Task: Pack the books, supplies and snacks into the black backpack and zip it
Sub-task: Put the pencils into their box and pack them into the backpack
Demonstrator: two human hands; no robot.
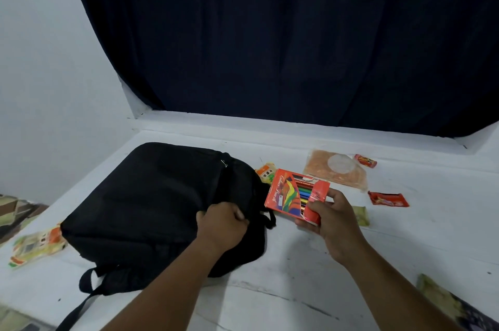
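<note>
The step in hand looks like loading the supplies: the pencil box is on its way into the backpack. The right hand holds the box by its near end, thumb on top and fingers curled beneath, tilted so its far end points toward the bag's top edge. The left hand grips a fold of black fabric at that same edge, fingers curled tight, seemingly pulling the mouth open; whether the zip is fully undone cannot be told, the black cloth hiding it.

The next move probably calls for the left hand to lift the flap wider while the right slides the box in end first.

The backpack lies flat on the white table, under the left hand and just left of the box, which nearly touches it. To the right of the hands, snacks are not yet packed: two red wrappers, a clear bag, and a yellow packet beside the backpack. Another packet lies at the bag's left.
</note>
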